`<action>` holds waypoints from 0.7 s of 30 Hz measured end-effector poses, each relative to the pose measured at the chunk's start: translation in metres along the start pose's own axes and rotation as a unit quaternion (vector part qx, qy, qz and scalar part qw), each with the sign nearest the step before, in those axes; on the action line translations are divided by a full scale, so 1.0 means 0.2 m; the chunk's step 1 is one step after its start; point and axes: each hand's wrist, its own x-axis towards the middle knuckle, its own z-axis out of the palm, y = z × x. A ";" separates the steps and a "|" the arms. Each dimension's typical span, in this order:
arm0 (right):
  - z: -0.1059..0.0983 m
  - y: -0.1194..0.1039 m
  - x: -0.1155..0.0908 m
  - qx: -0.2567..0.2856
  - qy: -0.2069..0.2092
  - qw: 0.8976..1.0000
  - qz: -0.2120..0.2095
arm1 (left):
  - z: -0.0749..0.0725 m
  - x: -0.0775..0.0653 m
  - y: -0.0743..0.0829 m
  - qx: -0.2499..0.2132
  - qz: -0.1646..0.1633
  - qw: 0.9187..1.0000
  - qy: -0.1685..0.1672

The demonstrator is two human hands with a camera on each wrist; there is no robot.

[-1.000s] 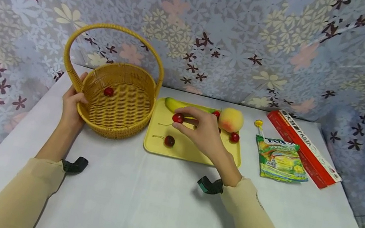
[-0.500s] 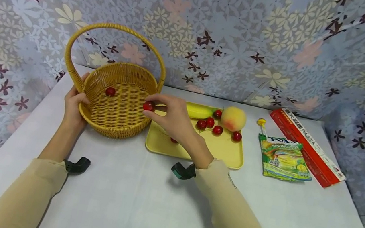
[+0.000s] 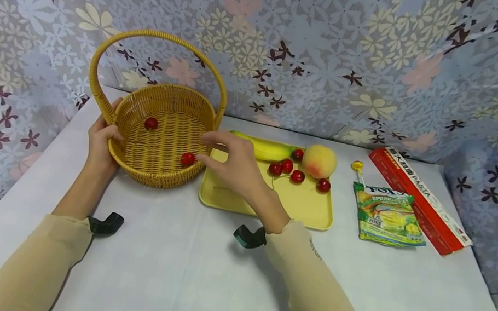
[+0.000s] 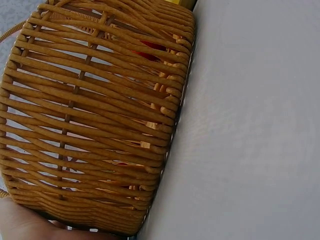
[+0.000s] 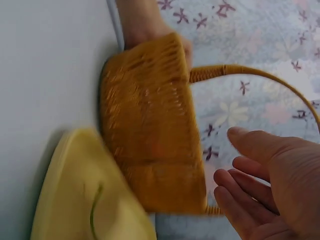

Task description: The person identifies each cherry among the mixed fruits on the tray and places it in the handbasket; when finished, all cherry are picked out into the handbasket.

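Observation:
A wicker basket (image 3: 171, 136) with a tall arched handle (image 3: 165, 37) stands at the left of the table. My left hand (image 3: 103, 144) grips its left rim, thumb over the edge inside. Two red cherries lie in the basket: one cherry (image 3: 151, 123) near the left wall, another cherry (image 3: 188, 159) towards the right front. My right hand (image 3: 234, 167) holds nothing; its fingers and thumb stand apart at the basket's right rim, over the left end of the yellow tray (image 3: 304, 212). In the right wrist view a stem (image 5: 95, 210) lies on the tray.
On the tray are a banana (image 3: 269, 151), a peach (image 3: 319, 161) and several cherries (image 3: 297, 177). To its right lie a lollipop (image 3: 357, 167), a green packet (image 3: 387, 217) and a red pasta box (image 3: 421, 201). A floral cloth (image 3: 298, 47) hangs behind the table.
My right hand has carried a cherry left from the tray to the basket and let it go inside. The left hand has stayed on the rim.

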 end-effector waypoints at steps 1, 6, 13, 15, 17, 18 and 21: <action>-0.02 0.02 -0.01 -0.003 0.003 1.000 0.001 | 0.00 0.00 0.00 -0.003 -0.001 1.000 0.000; -0.12 0.10 -0.08 -0.013 0.004 1.000 0.021 | 0.01 0.00 0.00 -0.016 -0.003 1.000 0.008; -0.15 0.17 -0.16 0.015 0.003 0.998 0.055 | 0.00 0.00 0.00 -0.022 0.001 1.000 0.003; -0.15 0.19 -0.19 0.024 -0.002 0.998 0.061 | 0.00 0.00 0.00 -0.021 0.002 1.000 0.004; -0.14 0.20 -0.21 0.033 -0.008 0.997 0.064 | 0.00 0.00 0.00 -0.021 0.003 1.000 0.004; -0.14 0.21 -0.22 0.037 -0.010 0.997 0.066 | 0.00 0.00 0.00 -0.019 0.003 1.000 0.005; -0.13 0.23 -0.26 0.047 -0.021 0.996 0.072 | 0.00 0.00 0.00 -0.015 0.000 1.000 0.009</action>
